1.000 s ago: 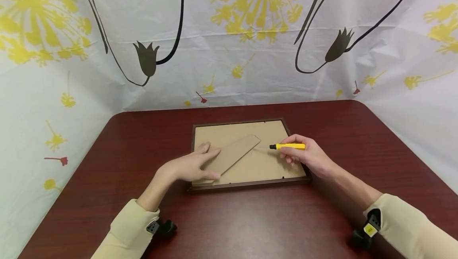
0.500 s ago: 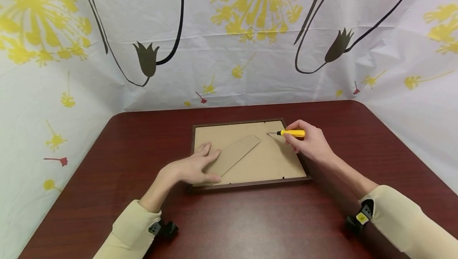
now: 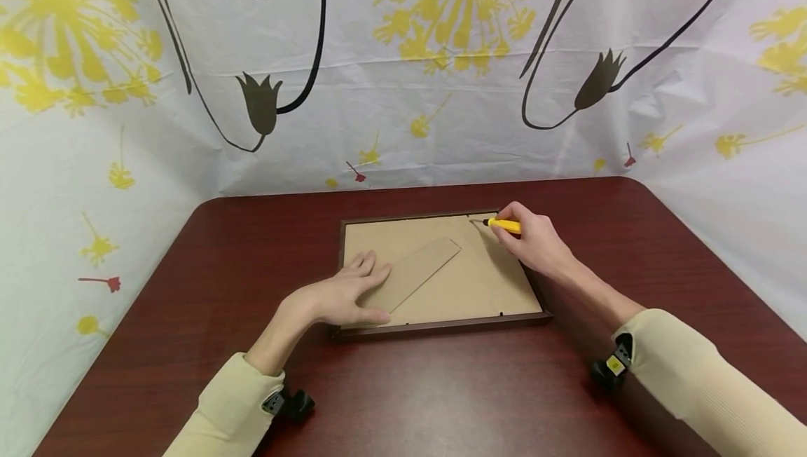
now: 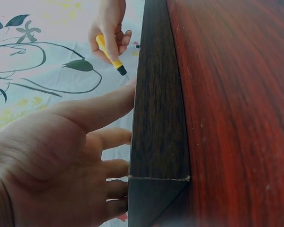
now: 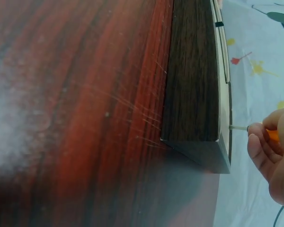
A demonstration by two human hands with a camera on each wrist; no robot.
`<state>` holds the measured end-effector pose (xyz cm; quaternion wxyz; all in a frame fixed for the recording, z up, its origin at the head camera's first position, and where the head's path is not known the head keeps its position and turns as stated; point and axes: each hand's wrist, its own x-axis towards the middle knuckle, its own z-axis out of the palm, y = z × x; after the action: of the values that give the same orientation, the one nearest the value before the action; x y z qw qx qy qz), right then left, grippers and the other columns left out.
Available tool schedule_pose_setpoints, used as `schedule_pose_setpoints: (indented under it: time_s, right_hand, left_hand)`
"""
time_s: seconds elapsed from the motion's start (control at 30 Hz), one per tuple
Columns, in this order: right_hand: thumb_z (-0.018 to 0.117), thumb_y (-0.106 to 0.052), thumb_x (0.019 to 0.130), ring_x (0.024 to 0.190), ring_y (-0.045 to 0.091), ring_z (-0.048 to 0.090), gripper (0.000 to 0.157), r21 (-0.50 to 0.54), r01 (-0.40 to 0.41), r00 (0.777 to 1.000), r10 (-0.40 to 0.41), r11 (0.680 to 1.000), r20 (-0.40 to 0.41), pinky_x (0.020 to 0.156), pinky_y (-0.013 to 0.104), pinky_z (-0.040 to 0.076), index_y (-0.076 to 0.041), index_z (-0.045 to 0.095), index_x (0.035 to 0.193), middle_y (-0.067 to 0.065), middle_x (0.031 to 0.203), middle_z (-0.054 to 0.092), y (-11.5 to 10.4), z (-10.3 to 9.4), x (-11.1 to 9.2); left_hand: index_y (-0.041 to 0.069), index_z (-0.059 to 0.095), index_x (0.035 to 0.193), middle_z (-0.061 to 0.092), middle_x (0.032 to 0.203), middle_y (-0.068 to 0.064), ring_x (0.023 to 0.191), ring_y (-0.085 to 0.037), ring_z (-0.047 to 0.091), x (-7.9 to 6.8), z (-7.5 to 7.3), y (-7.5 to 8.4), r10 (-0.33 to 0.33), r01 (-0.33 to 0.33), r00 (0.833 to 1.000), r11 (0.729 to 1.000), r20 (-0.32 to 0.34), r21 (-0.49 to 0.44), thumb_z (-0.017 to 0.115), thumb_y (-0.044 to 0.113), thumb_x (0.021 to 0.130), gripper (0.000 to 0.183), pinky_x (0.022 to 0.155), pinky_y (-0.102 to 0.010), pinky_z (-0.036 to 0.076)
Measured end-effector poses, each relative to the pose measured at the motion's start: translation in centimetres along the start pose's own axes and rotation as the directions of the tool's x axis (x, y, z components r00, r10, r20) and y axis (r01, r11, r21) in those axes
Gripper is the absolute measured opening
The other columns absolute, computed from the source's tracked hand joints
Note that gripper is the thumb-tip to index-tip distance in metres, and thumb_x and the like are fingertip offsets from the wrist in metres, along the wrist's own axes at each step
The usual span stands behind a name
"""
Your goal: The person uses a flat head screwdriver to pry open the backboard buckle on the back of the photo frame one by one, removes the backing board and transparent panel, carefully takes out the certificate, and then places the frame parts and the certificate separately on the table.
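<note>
A flower-printed cloth point(image 3: 403, 120) stood round the table point(image 3: 429, 401) from nine o'clock through twelve to three. On the table lay the brown frame point(image 3: 441, 325), backing board point(image 3: 488, 282) upward. Counting from its middle, the left hand point(image 3: 343, 296) rested between eight and nine, fingers spread and fairly straight, covering the lower end of a flap point(image 3: 419, 268) that pointed towards two. Just past two, the right hand point(image 3: 536, 236) pinched a yellow screwdriver point(image 3: 507, 226), hiding part of the rim; the tip was near a dark tab point(image 3: 468, 216) at one. The wrist views alone showed the deep wood-grain side point(image 5: 194, 71), the right one also scratches point(image 5: 118, 101) on the tabletop; only the head view gave the flap's slanting outline plainly.
</note>
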<state>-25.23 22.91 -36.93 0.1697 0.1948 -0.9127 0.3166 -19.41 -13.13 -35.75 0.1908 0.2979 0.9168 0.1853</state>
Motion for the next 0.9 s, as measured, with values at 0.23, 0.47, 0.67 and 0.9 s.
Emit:
schedule_pose_setpoints:
  time_s: [0.23, 0.47, 0.67, 0.9]
  right_hand:
    - [0.068, -0.01, 0.094, 0.061, 0.018, 0.053, 0.013, -0.045, 0.019, 1.0, -0.019, 0.999, 0.0, 0.056, 0.029, 0.045, -0.004, 0.061, 0.103, 0.011, 0.084, 0.068, 0.1, 0.4, 0.7]
    - [0.067, -0.008, 0.095, 0.059, 0.02, 0.052, 0.012, -0.072, 0.04, 0.999, -0.037, 0.997, 0.039, 0.055, 0.031, 0.044, -0.003, 0.058, 0.101, 0.011, 0.077, 0.063, -0.1, 0.4, 1.2]
    - [0.063, -0.007, 0.097, 0.056, 0.018, 0.049, 0.011, -0.097, 0.044, 0.993, -0.033, 0.994, 0.111, 0.052, 0.03, 0.042, 0.001, 0.055, 0.101, 0.01, 0.074, 0.059, -1.0, 0.2, 1.8]
    - [0.061, -0.009, 0.099, 0.059, 0.018, 0.055, 0.014, -0.116, -0.02, 0.977, 0.045, 0.993, 0.21, 0.053, 0.03, 0.045, 0.004, 0.055, 0.102, 0.013, 0.077, 0.064, -2.2, -0.6, 3.4]
  left_hand:
    - [0.006, 0.026, 0.16, 0.005, 0.163, -0.03, 0.152, -0.044, 0.0, 0.1, 0.2, -0.1, 0.022, -0.022, 1.0, 1.0, -0.018, 0.022, 0.068, 0.044, 0.096, 0.085, 0.121, -0.055, 0.012]
    - [0.008, 0.027, 0.16, 0.004, 0.164, -0.028, 0.152, -0.042, -0.001, 0.1, 0.1, 0.1, 0.008, -0.007, 1.0, 0.999, -0.016, 0.036, 0.07, 0.042, 0.095, 0.085, 0.121, -0.055, 0.012]
    - [0.009, 0.027, 0.16, 0.003, 0.164, -0.027, 0.152, -0.042, -0.001, 0.3, 0.2, 0.2, -0.001, 0.001, 1.0, 1.0, -0.009, 0.023, 0.071, 0.042, 0.095, 0.085, 0.121, -0.054, 0.012]
    - [0.011, 0.029, 0.16, 0.004, 0.166, -0.023, 0.153, -0.039, -0.001, 0.2, 0.2, 0.0, -0.02, 0.02, 1.0, 1.0, -0.006, -0.009, 0.071, 0.042, 0.094, 0.085, 0.121, -0.055, 0.011]
